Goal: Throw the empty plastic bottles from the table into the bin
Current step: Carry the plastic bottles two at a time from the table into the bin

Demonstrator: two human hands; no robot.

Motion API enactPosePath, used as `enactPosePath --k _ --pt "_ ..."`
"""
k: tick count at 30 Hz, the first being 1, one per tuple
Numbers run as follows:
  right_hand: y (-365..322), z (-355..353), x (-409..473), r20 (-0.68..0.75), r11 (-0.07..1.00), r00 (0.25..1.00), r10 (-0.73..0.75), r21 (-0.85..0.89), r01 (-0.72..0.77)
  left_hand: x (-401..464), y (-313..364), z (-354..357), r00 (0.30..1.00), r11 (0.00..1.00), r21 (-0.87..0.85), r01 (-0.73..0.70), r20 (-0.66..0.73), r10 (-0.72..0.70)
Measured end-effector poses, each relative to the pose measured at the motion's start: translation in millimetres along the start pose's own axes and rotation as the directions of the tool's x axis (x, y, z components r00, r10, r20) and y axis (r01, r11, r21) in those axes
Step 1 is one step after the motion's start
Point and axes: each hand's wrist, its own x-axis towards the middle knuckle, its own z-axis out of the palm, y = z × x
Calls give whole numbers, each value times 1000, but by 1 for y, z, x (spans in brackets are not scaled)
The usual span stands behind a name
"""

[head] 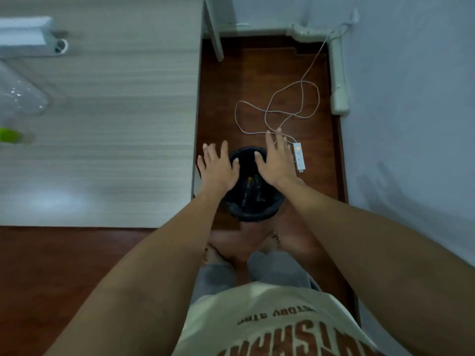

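Note:
A black round bin (253, 214) stands on the brown floor beside the table's right edge. Two plastic bottles (250, 192) lie inside it, one with a yellow cap, one with a green cap. My left hand (218, 167) and my right hand (276, 159) hover flat over the bin's rim, fingers spread, palms down, holding nothing. On the light wood-grain table (115, 124), at the far left edge, lies a clear plastic bottle (20, 96), blurred, and below it a bottle with a green cap (10, 136), mostly cut off.
A white power strip (299, 156) with a looping white cable (282, 109) lies on the floor right of the bin. A white wall (411, 98) closes the right side. A white box-like object (28, 35) sits at the table's back left. My bare feet (241, 249) stand behind the bin.

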Motion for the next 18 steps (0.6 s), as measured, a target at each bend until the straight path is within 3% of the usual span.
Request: enactPosePath --k 10,18 --pt "-108 51 -48 -54 989 988 -148 -22 147 -24 -97 -45 999 999 -43 -4 -51 2" --pt "-227 99 -77 -105 991 986 -129 -48 124 -42 -227 -111 998 998 -56 -36 -62 32"
